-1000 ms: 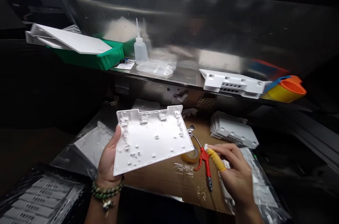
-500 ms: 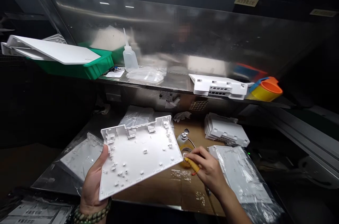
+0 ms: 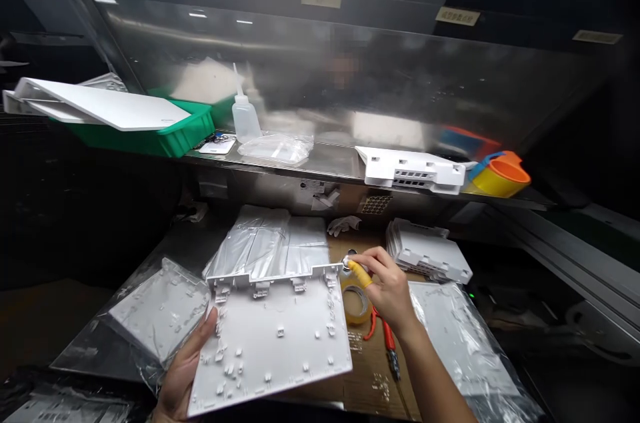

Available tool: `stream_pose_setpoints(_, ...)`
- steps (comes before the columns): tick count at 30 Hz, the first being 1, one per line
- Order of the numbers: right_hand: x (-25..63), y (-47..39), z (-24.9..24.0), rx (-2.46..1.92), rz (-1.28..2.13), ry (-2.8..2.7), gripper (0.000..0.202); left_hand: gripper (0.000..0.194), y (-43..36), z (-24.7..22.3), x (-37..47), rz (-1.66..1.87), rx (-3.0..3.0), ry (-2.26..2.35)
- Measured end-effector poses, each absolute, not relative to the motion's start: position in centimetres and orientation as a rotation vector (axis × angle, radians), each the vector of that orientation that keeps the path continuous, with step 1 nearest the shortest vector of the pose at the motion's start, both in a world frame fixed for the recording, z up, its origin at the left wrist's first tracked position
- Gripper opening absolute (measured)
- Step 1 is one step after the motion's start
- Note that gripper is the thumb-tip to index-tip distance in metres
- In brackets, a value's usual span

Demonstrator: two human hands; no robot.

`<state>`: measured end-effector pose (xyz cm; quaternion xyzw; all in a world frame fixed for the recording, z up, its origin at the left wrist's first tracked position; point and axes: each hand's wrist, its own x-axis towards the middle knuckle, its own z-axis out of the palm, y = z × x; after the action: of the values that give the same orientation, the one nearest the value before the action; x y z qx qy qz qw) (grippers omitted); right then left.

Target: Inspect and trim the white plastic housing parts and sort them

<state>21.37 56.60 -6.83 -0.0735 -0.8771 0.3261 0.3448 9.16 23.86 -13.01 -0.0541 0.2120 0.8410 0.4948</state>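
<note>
My left hand (image 3: 186, 364) grips the left edge of a white plastic housing shell (image 3: 280, 313). The shell is tilted, its inner side with clips and posts facing me. My right hand (image 3: 387, 286) is closed in a pinch at the shell's far right corner, a yellow finger cot (image 3: 361, 274) on the thumb. A small white wad (image 3: 346, 262) shows at its fingertips, beside the metal top of a dispenser bottle (image 3: 353, 253), mostly hidden. Below that hand are a tape roll (image 3: 356, 303) and a red-handled tool (image 3: 389, 336).
Bagged white shells lie left (image 3: 160, 310) and right (image 3: 463, 336); clear plastic bags (image 3: 270, 240) lie behind. A shell stack (image 3: 427, 253) stands at back right. The shelf (image 3: 333, 162) holds a green bin (image 3: 185, 133), squeeze bottle (image 3: 246, 118), shell (image 3: 413, 170) and coloured tape rolls (image 3: 500, 174).
The shell has moved down towards me and turned more level. My right hand has shifted up to its far right corner, uncovering the tape roll and the red-handled tool.
</note>
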Motion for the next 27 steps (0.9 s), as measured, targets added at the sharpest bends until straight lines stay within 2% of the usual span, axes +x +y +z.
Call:
stream_pose_setpoints(4,21.9,57.3,-8.4,-0.177,0.933,-2.259,0.026,0.065,24.5,-13.1,9.8,2.142,-0.22,0.706)
stream_pose_setpoints(7,21.6,58.0,-10.1,-0.22,0.919,-2.323,0.021,0.077,25.1,-12.5,10.4,2.23,-0.241,0.866)
stream_pose_setpoints(11,21.0,56.9,-10.3,-0.287,0.932,-2.221,0.02,0.093,26.9,-10.0,11.3,2.147,-0.293,1.111)
stream_pose_setpoints(15,20.7,51.8,-6.9,-0.053,1.055,-2.129,0.025,0.072,29.9,-7.6,12.9,2.055,-0.095,1.283)
stream_pose_setpoints(20,19.6,47.8,-5.6,0.162,0.978,-2.068,0.031,0.047,31.9,-8.2,14.1,2.026,0.239,1.492)
stream_pose_setpoints(27,19.7,48.9,-7.1,0.03,1.009,-2.092,0.029,0.044,31.9,-9.8,13.9,1.965,0.306,1.546)
